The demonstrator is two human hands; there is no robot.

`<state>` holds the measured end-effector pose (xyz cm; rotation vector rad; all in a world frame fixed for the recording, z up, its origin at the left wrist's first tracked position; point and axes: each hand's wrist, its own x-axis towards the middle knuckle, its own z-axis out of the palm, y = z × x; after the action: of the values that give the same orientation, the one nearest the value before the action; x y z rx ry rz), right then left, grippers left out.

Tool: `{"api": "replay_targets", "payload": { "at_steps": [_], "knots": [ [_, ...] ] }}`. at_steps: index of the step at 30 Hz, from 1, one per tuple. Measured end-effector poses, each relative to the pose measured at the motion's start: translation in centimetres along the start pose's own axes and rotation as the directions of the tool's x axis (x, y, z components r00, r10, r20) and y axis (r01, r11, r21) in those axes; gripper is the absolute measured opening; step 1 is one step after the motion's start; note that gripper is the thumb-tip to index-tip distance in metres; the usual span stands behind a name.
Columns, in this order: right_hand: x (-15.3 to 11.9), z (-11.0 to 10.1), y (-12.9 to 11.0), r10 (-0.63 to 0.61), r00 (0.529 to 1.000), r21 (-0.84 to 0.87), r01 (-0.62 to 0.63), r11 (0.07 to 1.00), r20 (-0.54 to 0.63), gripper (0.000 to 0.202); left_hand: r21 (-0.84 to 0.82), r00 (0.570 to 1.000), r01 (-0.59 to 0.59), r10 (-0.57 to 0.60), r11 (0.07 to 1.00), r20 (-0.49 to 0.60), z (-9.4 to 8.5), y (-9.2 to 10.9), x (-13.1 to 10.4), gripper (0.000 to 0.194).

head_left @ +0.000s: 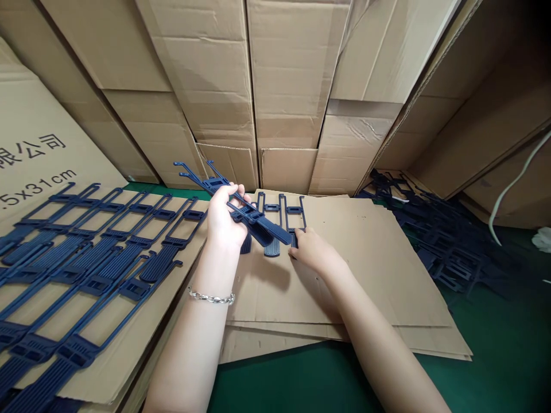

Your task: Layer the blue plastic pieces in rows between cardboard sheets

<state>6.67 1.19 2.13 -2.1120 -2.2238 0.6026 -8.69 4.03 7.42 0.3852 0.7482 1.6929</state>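
Observation:
My left hand [228,215], with a chain bracelet at its wrist, is closed round a few dark blue plastic brackets [278,230]. These have hooked prongs at one end and a ribbed tongue at the other, and are held tilted above the cardboard sheet [357,275]. My right hand [316,251] has its fingers closed at the ribbed end of another blue bracket [295,210] lying flat on the sheet. Beside that one, a similar bracket [271,246] lies in line, prongs pointing away from me. More of the row is partly hidden behind my left hand.
On the left, rows of blue brackets [133,287] cover another cardboard sheet [116,367]. A loose heap of brackets [447,246] lies at right on the green floor [293,378]. Tall cardboard boxes [297,74] stand as a wall behind. A pale cable [512,183] hangs at right.

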Motion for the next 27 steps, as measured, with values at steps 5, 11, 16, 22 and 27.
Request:
{"api": "replay_targets", "payload": {
  "at_steps": [5,11,16,22,27],
  "knots": [
    [-0.2,-0.2,0.0,0.001,1.0,0.013,-0.001,1.0,0.016,0.045,0.083,0.994,0.103,-0.106,0.991,0.033,0.2,-0.3,-0.1,0.016],
    [0.0,-0.4,0.5,-0.047,0.998,0.057,0.045,0.997,0.035,0.047,0.161,0.98,0.149,-0.167,0.976,0.105,0.4,-0.4,-0.7,0.021],
    [-0.4,-1.9,0.9,-0.07,0.998,0.103,0.07,0.992,-0.004,0.04,0.151,0.942,0.198,-0.231,0.969,0.244,0.1,-0.5,-0.8,0.024],
    [-3.7,-4.8,0.2,-0.322,0.932,0.515,0.361,0.777,-0.167,0.043,0.17,0.914,0.193,-0.24,0.966,0.326,0.4,-0.7,-1.4,0.026],
    [-5.2,-4.7,-1.3,-0.416,0.898,0.542,0.423,0.727,-0.143,0.06,0.195,0.942,0.174,-0.221,0.965,0.252,0.4,-1.2,-1.2,0.029]
  ]
}}
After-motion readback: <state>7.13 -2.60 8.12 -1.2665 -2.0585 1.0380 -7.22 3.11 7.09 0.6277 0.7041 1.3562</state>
